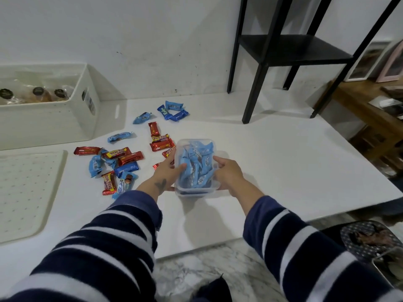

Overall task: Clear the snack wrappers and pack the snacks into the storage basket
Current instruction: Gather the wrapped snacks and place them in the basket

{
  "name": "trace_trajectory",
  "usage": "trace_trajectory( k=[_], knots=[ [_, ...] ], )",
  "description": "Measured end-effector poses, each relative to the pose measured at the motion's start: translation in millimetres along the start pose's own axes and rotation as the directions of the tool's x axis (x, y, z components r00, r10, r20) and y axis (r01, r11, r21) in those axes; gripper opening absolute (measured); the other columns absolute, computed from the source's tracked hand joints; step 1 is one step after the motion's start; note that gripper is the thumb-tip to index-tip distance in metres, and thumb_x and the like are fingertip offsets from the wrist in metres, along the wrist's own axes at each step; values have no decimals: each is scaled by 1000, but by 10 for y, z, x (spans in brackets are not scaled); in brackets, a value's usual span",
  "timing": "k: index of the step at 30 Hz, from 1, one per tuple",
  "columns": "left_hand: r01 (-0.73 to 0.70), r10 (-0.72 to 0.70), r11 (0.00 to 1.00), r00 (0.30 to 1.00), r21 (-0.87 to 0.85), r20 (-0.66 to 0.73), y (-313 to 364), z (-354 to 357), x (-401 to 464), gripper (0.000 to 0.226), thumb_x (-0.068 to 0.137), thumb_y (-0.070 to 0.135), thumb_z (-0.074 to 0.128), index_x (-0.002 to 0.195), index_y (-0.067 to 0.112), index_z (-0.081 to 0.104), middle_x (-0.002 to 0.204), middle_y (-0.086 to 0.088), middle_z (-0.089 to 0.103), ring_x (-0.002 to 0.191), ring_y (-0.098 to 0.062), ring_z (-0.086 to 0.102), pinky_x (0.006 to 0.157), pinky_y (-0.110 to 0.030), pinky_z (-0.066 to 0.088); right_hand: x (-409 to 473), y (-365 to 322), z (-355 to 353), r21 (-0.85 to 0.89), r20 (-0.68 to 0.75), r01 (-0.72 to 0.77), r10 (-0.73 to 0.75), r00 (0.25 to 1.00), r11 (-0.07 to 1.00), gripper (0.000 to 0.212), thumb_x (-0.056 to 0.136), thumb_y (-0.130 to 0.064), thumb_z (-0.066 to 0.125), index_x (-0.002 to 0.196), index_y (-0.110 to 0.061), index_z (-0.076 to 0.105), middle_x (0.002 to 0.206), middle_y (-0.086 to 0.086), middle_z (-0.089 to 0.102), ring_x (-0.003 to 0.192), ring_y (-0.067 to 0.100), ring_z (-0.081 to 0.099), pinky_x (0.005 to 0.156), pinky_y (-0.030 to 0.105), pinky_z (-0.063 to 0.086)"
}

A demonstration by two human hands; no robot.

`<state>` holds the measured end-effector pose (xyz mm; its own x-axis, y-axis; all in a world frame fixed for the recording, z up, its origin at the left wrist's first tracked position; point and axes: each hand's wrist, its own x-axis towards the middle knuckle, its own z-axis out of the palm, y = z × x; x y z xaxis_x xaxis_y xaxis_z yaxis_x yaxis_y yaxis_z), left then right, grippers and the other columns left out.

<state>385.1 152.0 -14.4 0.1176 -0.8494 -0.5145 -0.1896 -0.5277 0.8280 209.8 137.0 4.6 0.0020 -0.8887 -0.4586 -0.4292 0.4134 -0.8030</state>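
Clear plastic tub [196, 147] w/ blue snacks, both hands [169, 171] [226, 173] gripping sides, white table [272, 160] bare to right edge.

A clear plastic container [197, 166] filled with light-blue snack packets [196, 168] sits between the left hand [168, 173] and right hand [226, 173]. Loose red and blue wrapped snacks [122, 162] lie left of it. The white rectangular storage basket [45, 118] stands farther left, behind the white perforated tray [26, 192].
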Motion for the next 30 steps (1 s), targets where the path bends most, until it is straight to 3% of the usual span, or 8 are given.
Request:
trace_trajectory(
  k=[4,8,11,16,18,21,25,30],
  knots=[
    [15,-15,1000,1000,-10,-2,-10,-17,-12,66,97,26,52,146,49,15,135,-1,54,114,-27,57,81,-49,56,-27,-53,0,-84,42,58,-55,998,995,57,95,-9,50,146,-30,34,148,6,42,130,22,47,91,28,44],
    [18,-18,1000,1000,-11,-11,-9,-11,-29,67,96,26,53,146,48,15,138,-1,51,115,-26,55,82,-49,55,-22,-107,18,-29,156,-12,17,988,1000,59,100,-29,44,147,-48,14,144,-1,42,126,25,48,96,41,46],
    [11,-12,999,1000,-42,-11,-21,-20,-27,67,96,24,54,146,49,17,137,-2,52,114,-26,55,83,-50,55,-7,-84,54,60,194,-28,16,981,998,61,101,-27,43,146,-50,10,143,0,47,120,26,55,94,45,50],
    [-13,13,999,1000,-40,-4,98,-150,-100,67,96,26,53,147,47,15,138,2,51,115,-26,56,76,-48,58,-17,-290,44,40,169,-2,-4,986,999,64,98,-20,50,147,-45,17,134,2,52,104,24,60,68,35,55],
    [-50,47,997,997,-54,-59,236,-359,-167,66,96,27,52,147,46,15,133,4,49,114,-24,54,67,-41,57,-19,-540,100,37,174,24,-30,984,999,66,96,-22,54,146,-47,19,126,2,55,101,24,62,71,40,57],
    [-117,110,991,988,-61,-111,415,-667,-195,66,96,29,54,148,45,17,138,-1,50,114,-26,57,82,-46,56,-1,-891,201,44,200,73,-80,977,996,67,95,-23,57,145,-48,20,120,4,60,94,21,64,72,39,57],
    [-196,183,979,965,-53,-186,654,-1168,-299,63,97,28,52,148,42,19,134,4,51,101,-19,58,70,-38,56,20,-1389,491,-7,219,213,-206,954,977,69,94,-24,57,148,-43,18,140,6,50,106,24,63,82,38,55],
    [-264,262,964,929,30,-261,1000,-2265,-291,63,96,31,53,148,42,19,151,0,34,130,-28,42,88,-44,52,40,-2306,1146,36,250,326,-324,912,945,69,96,-24,55,149,-43,15,136,3,53,94,22,63,81,41,55]
  ],
)
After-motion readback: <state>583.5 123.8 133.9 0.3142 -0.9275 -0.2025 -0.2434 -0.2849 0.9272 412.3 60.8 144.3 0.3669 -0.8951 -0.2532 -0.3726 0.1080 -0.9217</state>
